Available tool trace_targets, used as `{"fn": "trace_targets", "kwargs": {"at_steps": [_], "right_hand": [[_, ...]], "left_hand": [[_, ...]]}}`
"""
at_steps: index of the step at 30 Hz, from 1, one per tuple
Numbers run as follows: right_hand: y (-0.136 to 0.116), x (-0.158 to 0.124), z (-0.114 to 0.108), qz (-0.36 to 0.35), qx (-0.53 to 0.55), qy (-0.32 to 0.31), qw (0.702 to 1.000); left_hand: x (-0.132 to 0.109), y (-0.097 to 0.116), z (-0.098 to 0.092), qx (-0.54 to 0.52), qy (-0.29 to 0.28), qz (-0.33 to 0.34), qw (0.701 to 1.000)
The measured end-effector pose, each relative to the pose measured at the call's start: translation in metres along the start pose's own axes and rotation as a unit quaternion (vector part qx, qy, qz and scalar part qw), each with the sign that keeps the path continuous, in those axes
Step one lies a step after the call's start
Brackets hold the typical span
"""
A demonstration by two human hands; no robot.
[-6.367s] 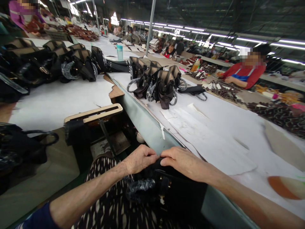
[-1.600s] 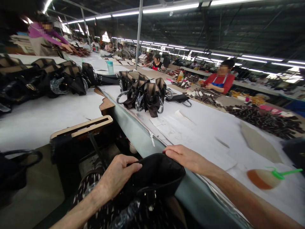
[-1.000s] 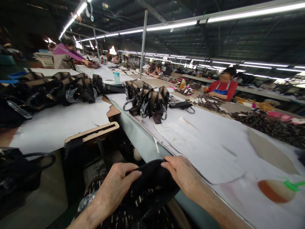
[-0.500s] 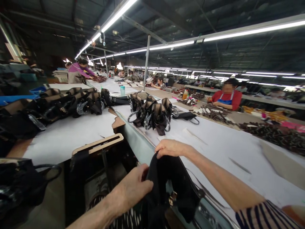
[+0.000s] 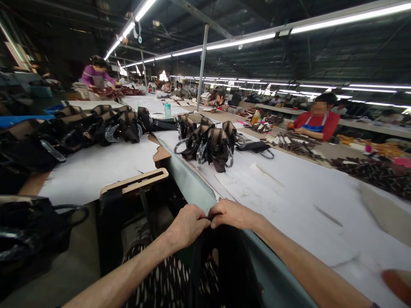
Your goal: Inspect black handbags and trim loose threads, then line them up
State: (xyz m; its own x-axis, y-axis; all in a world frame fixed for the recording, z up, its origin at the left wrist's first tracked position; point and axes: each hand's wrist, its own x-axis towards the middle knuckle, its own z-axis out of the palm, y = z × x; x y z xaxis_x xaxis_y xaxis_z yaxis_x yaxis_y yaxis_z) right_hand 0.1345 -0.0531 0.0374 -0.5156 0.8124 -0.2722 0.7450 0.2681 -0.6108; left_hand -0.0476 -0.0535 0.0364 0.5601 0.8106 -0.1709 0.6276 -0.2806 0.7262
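Note:
Both of my hands pinch the top edge of a black bag [image 5: 226, 256] at the lower middle, close to my lap. My left hand [image 5: 189, 220] is closed on the edge from the left. From the right, my right hand [image 5: 229, 214] grips the same edge, its fingertips almost touching those of the left. The bag hangs below the hands, and its lower part is dark and partly cut off. Left of it stands a black frame with a beige slotted top [image 5: 135, 180].
Black bags with plastic-wrapped handles [image 5: 208, 139] stand on the white-covered table [image 5: 289, 205]. More black bags [image 5: 105, 126] line the left table, and another bag [image 5: 35, 226] is at the near left. A co-worker in red [image 5: 316, 115] sits across; another in purple [image 5: 98, 79] stands far left.
My hands have come together on the bag's edge, the left rising toward the right. The bag has turned, and its gold fitting no longer shows. The view has shifted slightly.

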Motion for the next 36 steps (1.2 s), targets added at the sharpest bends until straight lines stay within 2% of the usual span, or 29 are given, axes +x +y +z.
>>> {"fn": "trace_targets", "kwargs": {"at_steps": [4,8,12,17,22,26,29,36], "right_hand": [[0.006,-0.024,0.009,0.041,0.040,0.060,0.997],[0.000,-0.039,0.019,0.088,0.099,0.139,0.981],[-0.006,-0.034,0.029,0.078,0.124,0.181,0.973],[-0.005,-0.022,0.033,0.093,0.073,0.216,0.969],[-0.002,-0.017,0.032,0.089,0.076,0.219,0.969],[0.000,-0.012,0.030,0.081,0.098,0.205,0.971],[0.004,-0.010,0.026,0.084,0.127,0.184,0.971],[0.008,-0.031,0.025,0.130,0.183,0.170,0.960]], "left_hand": [[0.002,-0.013,0.002,-0.047,-0.012,0.004,0.999],[0.002,-0.017,-0.002,-0.067,-0.025,-0.007,0.997],[0.000,-0.015,-0.003,-0.080,-0.023,-0.018,0.996],[-0.003,-0.015,-0.004,-0.098,-0.031,-0.021,0.994],[0.000,-0.014,-0.009,-0.060,-0.026,0.011,0.998],[0.013,-0.005,-0.013,0.053,-0.012,0.048,0.997],[0.021,0.001,-0.013,0.120,-0.018,0.041,0.992],[0.021,-0.005,-0.014,0.147,0.005,0.021,0.989]]}}
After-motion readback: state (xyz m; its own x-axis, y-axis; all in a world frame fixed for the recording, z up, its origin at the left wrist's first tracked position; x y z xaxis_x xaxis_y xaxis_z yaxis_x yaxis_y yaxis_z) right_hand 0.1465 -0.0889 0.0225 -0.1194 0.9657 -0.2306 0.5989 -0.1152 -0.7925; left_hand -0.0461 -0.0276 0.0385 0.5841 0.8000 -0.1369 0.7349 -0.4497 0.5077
